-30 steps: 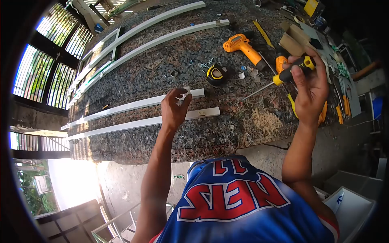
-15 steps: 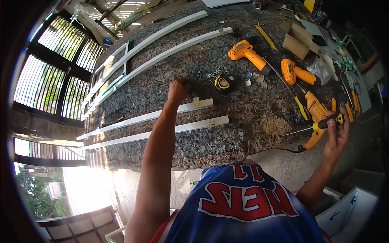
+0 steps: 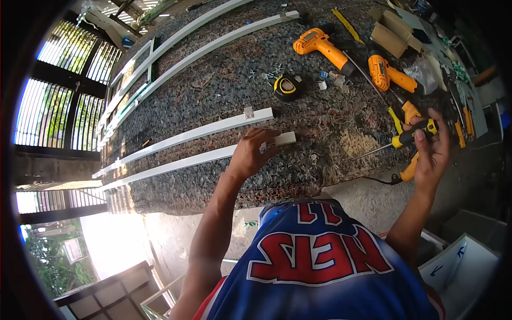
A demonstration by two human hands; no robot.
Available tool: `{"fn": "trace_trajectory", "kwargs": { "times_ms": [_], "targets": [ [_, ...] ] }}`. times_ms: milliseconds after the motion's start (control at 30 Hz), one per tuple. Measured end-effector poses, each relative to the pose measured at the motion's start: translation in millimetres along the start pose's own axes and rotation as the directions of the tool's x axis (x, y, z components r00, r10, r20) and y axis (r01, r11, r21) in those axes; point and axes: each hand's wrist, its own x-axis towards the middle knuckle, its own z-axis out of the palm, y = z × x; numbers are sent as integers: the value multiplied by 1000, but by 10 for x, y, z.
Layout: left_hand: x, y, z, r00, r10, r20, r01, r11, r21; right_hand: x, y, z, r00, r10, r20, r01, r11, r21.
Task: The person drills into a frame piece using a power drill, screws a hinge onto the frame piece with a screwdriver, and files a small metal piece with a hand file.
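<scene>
My right hand, at the right, grips a screwdriver by its black and yellow handle; the shaft points left over the table edge. My left hand is bent over the right end of the nearer white bar, at the small bracket there. Its fingers are drawn together and hide whatever is between them. Just behind lies a second white bar with a small clear bracket near its right end.
A tape measure lies by scattered screws. Two orange drills and another orange power tool are at the right, with a cardboard box behind. Longer white bars lie on the far left.
My left hand has come from beside the screws toward me, down to the end of the nearer bar. The screwdriver in my right hand has shifted slightly left and up in view.
</scene>
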Motion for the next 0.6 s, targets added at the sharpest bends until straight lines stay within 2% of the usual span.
{"fn": "trace_trajectory", "kwargs": {
  "times_ms": [33,133,233,333,467,567,600],
  "targets": [
    [4,30,15,999,-29,-41,28,999,-26,18,-18,54,1000,-10,29,9,1000,13],
    [0,-68,5,998,34,-56,-31,999,45,18,-66,235,996,-18,88,13,998,59],
    [-61,-90,-26,995,-21,-98,18,999,-30,6,-122,417,988,-21,150,5,994,107],
    [-82,-189,-6,990,-133,-36,130,988,-81,90,-272,641,973,-133,189,101,980,169],
    [-76,-183,-31,987,-163,-1,163,983,-82,251,-471,1012,927,-314,206,249,924,290],
    [-119,-225,41,992,-27,-127,22,999,-42,322,-526,1329,893,-383,235,293,893,341],
    [-127,-255,40,991,-47,-128,36,995,-90,334,-537,1429,885,-396,245,304,889,342]
  ]
}}
